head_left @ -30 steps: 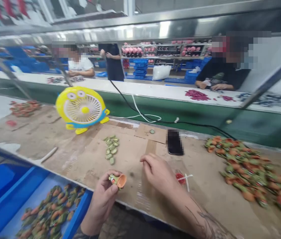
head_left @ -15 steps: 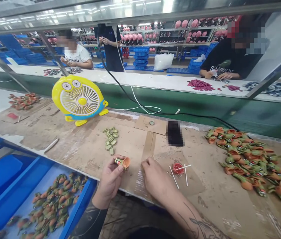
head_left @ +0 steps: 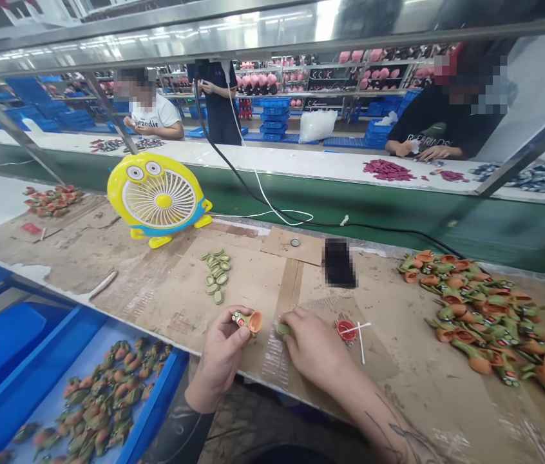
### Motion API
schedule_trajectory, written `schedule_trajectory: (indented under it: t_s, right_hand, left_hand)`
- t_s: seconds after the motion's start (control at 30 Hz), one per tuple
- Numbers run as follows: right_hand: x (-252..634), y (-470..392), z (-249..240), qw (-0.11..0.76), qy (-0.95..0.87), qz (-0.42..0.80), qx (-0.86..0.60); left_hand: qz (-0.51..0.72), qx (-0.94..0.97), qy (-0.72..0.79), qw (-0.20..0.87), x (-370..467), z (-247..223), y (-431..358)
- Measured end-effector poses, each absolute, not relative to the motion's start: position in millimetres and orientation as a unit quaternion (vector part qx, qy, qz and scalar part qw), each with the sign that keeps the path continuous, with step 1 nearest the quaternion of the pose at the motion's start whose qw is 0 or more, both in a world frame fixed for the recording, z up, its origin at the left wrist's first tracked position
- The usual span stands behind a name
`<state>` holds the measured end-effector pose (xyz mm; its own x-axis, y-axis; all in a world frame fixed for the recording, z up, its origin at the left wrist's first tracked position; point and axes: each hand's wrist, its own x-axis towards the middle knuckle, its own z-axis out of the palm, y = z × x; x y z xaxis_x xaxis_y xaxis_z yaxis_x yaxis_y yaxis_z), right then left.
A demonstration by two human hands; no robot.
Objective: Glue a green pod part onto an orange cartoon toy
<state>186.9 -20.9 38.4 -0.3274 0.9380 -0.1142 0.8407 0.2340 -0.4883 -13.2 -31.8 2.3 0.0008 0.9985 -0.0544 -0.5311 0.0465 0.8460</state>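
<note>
The cardboard-covered workbench (head_left: 166, 303) carries a yellow desk fan (head_left: 157, 200), a heap of orange-and-green toy figures (head_left: 485, 316) at the right, and a blue bin (head_left: 156, 412) of like figures at the lower left. The left hand (head_left: 221, 357) is closed on one toy figure (head_left: 248, 320) above the near edge. The right hand (head_left: 315, 351), empty half a second ago, now pinches a green disc (head_left: 283, 329) just beside the figure, indicating the part is ready for fitting; a row of green discs (head_left: 215, 276) lies beyond.
</note>
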Motion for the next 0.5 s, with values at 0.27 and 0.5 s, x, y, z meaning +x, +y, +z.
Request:
schedule_trajectory:
  t_s: [0.27,0.5]
  right_hand:
    - [281.4,-81.0,55.9,0.297,-0.687,0.3,-0.591]
    - [377.6,-120.4,11.1,0.111,-0.555,0.183,-0.804]
  left_hand:
    - [0.555,0.402,0.347,0.641,10.5,6.9,-38.9]
    - [0.51,0.437,0.339,0.659,31.2,0.3,-31.8]
